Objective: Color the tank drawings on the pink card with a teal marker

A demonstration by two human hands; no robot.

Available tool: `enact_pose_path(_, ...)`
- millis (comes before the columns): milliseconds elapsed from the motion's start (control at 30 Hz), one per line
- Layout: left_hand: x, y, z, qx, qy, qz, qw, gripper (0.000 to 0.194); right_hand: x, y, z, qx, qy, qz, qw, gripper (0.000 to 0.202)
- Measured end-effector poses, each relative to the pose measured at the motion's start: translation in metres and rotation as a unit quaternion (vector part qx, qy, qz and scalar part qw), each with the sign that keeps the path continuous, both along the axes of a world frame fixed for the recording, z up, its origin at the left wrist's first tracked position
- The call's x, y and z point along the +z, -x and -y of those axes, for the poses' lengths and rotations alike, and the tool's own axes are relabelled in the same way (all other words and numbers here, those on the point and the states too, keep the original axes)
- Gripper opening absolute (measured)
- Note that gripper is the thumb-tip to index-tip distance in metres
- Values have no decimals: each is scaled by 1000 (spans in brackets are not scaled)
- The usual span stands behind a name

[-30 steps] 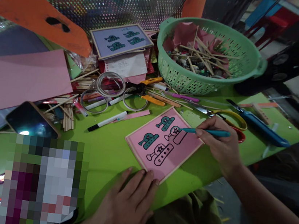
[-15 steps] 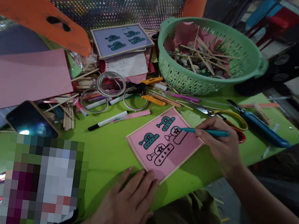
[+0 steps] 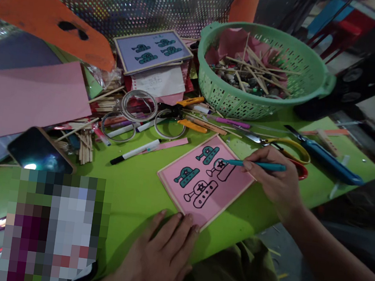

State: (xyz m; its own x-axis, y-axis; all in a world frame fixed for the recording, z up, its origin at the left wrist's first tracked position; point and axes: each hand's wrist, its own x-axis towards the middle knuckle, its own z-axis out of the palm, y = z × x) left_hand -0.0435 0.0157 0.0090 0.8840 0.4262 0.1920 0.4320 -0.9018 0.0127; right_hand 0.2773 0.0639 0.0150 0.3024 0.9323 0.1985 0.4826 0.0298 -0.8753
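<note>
A pink card (image 3: 185, 161) with a pale stick border lies at a slant on the green table. It bears several black-outlined tanks with stars; two are coloured teal, one is partly coloured, and the nearest is plain pink inside. My right hand (image 3: 277, 182) is closed around a teal marker (image 3: 270, 166), whose tip is at the turret of the partly coloured tank. My left hand (image 3: 162, 252) lies flat, fingers stretched, its fingertips at the card's near edge.
Behind stands a green basket (image 3: 244, 103) of sticks and small pieces. A framed blue card (image 3: 157, 52), tape rolls (image 3: 139, 106), pliers (image 3: 189, 123), scissors (image 3: 290, 150) and a blue cutter (image 3: 333, 162) lie around. A phone (image 3: 41, 149) and pink sheet (image 3: 34, 99) are left.
My right hand and the marker have shifted very slightly left. The left hand and the card stay where they were.
</note>
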Motion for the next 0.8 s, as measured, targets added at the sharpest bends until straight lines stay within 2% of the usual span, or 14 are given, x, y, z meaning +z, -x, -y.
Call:
enact_pose_path(233, -3, -1, 0, 5, 0, -3, 1000, 52, 0, 1, 0, 3, -6, -23, 1000, 13)
enact_pose_path(533, 2, -1, 0, 4, -5, -19, 1000, 50, 0, 0, 1, 2, 0, -39, 999, 11)
enact_pose_path(800, -4, 3, 3, -2, 0, -29, 1000, 54, -1, 0, 1, 3, 0, -36, 999, 11)
